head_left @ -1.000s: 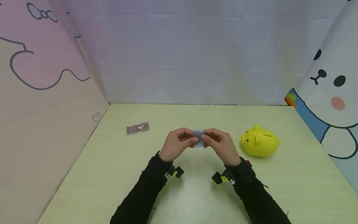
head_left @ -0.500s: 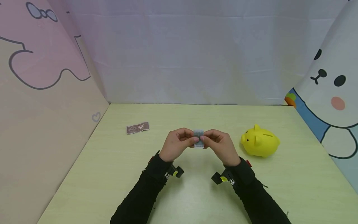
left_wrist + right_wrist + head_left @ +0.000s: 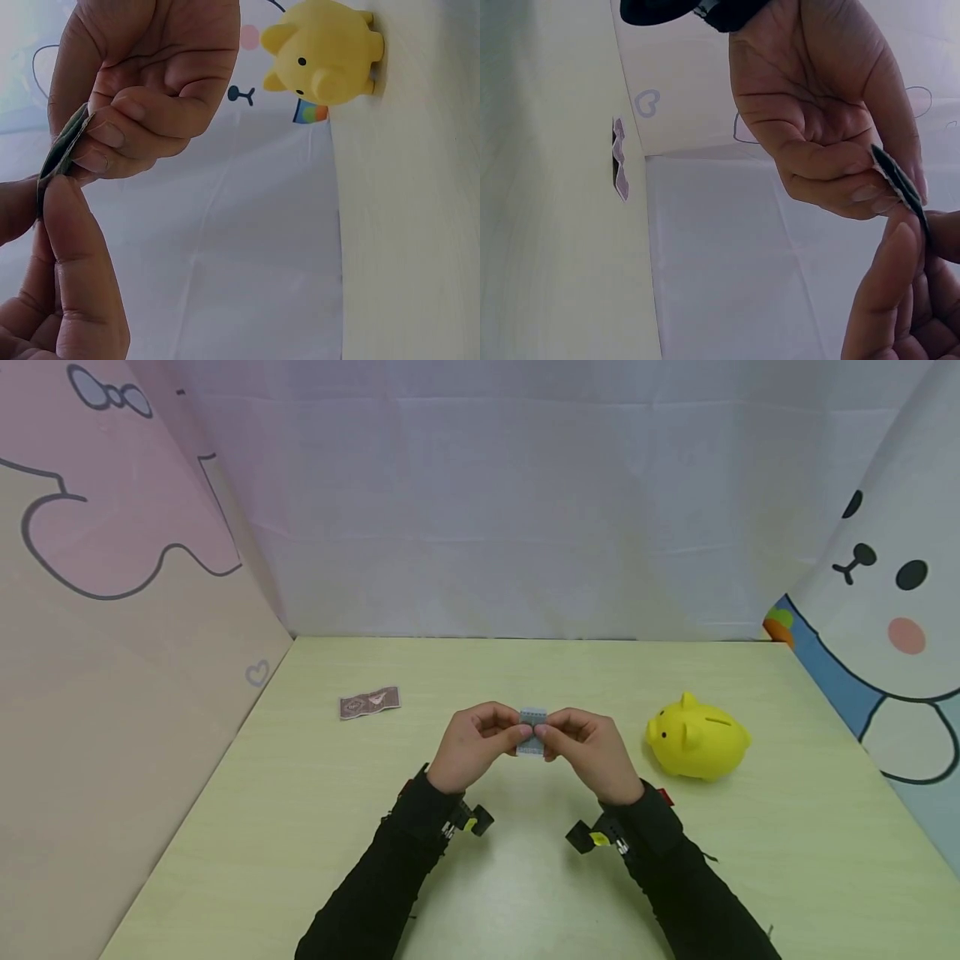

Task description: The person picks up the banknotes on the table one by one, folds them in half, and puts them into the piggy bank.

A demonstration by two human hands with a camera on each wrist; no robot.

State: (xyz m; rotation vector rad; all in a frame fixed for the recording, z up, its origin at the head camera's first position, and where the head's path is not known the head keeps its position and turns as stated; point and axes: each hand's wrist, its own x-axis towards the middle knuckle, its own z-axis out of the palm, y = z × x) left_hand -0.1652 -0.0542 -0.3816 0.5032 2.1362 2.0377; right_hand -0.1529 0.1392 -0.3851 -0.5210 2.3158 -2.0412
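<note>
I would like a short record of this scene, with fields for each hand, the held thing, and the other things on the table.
left hand: left hand pinches the folded grey-green paper banknote
right hand: right hand pinches the same note, above the table
table: pale green table
right side: yellow plastic piggy bank, standing, untouched
far left: brown paper banknote, lying creased
</note>
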